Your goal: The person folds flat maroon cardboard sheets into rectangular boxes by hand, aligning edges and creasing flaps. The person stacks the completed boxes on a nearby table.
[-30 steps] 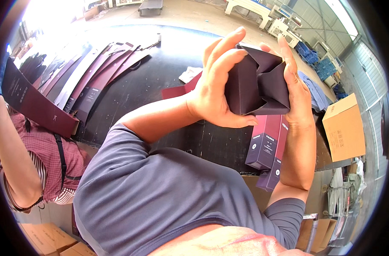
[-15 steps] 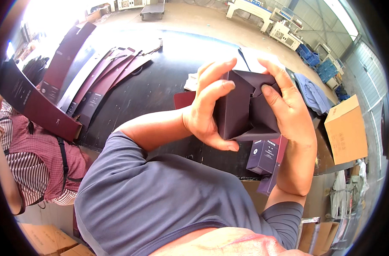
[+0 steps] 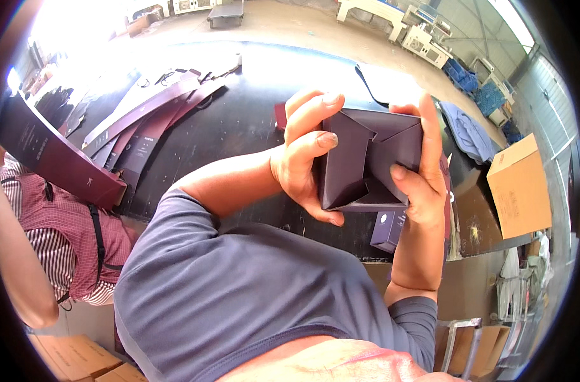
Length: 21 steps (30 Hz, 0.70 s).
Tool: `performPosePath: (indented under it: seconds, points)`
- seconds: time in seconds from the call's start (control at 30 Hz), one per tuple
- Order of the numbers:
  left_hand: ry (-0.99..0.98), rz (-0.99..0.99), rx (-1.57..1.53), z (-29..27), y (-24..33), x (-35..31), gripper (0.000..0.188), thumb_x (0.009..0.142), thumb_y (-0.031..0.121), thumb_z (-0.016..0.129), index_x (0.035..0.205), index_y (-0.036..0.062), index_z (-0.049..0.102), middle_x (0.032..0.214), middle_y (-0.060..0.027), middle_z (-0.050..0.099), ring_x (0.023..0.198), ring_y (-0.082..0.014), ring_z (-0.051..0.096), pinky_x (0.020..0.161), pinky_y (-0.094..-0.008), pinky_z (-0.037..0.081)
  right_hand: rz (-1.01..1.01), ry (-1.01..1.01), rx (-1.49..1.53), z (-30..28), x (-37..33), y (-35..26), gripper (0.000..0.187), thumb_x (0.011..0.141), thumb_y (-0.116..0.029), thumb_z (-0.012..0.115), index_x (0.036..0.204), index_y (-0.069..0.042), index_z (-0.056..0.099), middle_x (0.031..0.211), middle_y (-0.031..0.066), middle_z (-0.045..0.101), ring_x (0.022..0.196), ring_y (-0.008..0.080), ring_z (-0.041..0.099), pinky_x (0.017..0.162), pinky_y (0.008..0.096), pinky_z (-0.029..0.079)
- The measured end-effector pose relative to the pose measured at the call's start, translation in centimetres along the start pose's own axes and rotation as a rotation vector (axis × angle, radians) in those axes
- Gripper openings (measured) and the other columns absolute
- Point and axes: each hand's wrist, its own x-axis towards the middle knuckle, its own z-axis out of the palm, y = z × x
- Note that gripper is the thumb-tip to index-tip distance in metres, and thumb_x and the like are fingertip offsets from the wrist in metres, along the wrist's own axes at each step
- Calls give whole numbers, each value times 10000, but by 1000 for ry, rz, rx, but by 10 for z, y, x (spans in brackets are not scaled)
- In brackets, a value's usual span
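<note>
Bright light blows out the upper left, glaring across the black surface [image 3: 239, 127]. Fisheye distortion bends edges; corners darken.

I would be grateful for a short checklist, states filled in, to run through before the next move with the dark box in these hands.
1. Left hand against the left side of the dark purple cardboard box: ok.
2. Right hand on its right side, thumb on a flap: ok.
3. Folded flaps lying flat and level: not ok, they slope inward.
4. Box's far end: cannot tell, hidden.
5. Held box clear of the violet cardboard carton below it in view: cannot tell, they overlap from this angle.
</note>
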Motion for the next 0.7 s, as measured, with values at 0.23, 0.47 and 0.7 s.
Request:
performPosePath:
  seconds: [0.23,0.47,0.7]
  points:
    - [-72,207,68,-1,-11,-4,432,782,462,786,1178,436,614,1530,-106,320,1331,-487,356,1066,-674,351,-158,92,39,0,3,31,742,970,-300,535,1565,-7,202,1476,162,358,1346,262,359,1141,385,217]
    - [-347,131,233,-22,2,-4,261,720,338,810,943,222,736,1458,-84,404,1318,-433,344,1074,-686,343,-114,217,112,22,2,52,709,1023,-404,443,1548,19,222,1438,148,414,1275,230,462,1068,360,371]
    - [-477,81,235,-29,4,4,313,595,360,787,816,151,716,1317,6,588,1178,-323,418,1029,-672,306,-154,180,215,25,5,63,591,1029,-238,453,1531,20,277,1475,158,384,1363,244,353,1145,372,242]
